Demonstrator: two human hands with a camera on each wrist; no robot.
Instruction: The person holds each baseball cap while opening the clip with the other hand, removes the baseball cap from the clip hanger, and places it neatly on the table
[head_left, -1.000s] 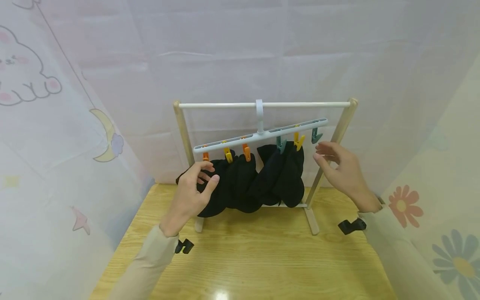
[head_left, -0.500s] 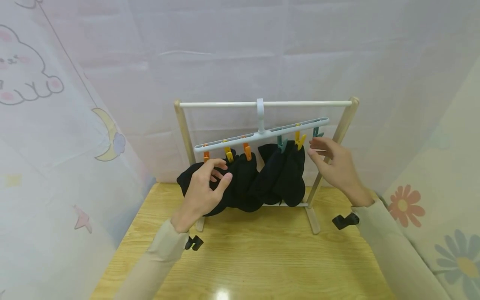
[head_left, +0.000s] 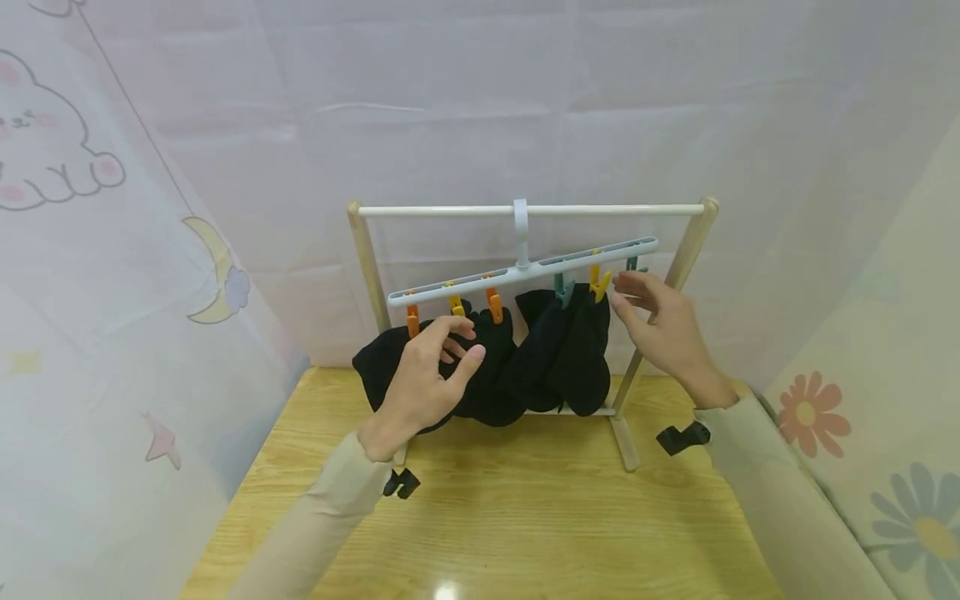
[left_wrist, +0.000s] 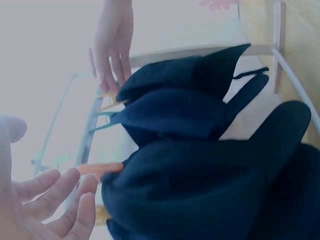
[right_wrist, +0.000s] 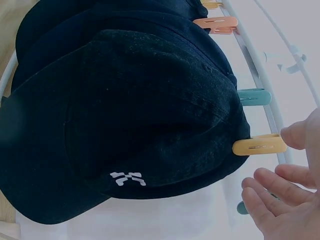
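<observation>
Several dark baseball caps hang clipped in a row from a pale blue hanger (head_left: pixel 521 237), which tilts lower at its left end. The front cap (right_wrist: pixel 150 100) in the right wrist view bears a small white logo and hangs from a yellow clip (right_wrist: pixel 260 145). My right hand (head_left: pixel 663 329) is beside that clip at the hanger's right side, fingers loosely bent and holding nothing. My left hand (head_left: pixel 423 383) hovers before the left caps (head_left: pixel 382 358), fingers relaxed and apart; it hides part of them. An orange clip (head_left: pixel 496 310) sits left of the hook.
A wooden rack (head_left: pixel 367 258) with a white top rail (head_left: pixel 442 212) carries the hanger. It stands on a wood-grain table (head_left: pixel 510 517). A printed cloth (head_left: pixel 480 100) backs the scene. One teal clip at the hanger's right end lies partly behind my right hand.
My left hand has moved right across the front of the left caps. The right hand has shifted left, from beside the end teal clip toward the yellow clip.
</observation>
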